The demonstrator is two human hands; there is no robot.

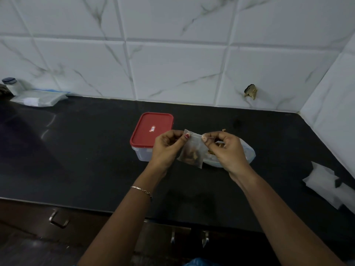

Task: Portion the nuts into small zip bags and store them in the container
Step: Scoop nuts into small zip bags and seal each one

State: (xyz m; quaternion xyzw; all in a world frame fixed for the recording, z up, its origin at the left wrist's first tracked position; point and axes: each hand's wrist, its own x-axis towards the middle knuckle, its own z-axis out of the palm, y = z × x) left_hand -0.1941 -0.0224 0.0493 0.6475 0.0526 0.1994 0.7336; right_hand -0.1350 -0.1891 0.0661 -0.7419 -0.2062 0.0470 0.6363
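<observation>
So I've got left grip (167,148) and right grip (226,150) both pinching the top of one small zip bag (192,150), nuts (190,158) already inside, just right of the lidded container (150,131), so I figure sealing, stowing and more portions remain.

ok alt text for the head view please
The left hand and right hand pinch the top of a small zip bag holding nuts, above a black counter. A red-lidded container and a larger bag of nuts sit behind.
</observation>
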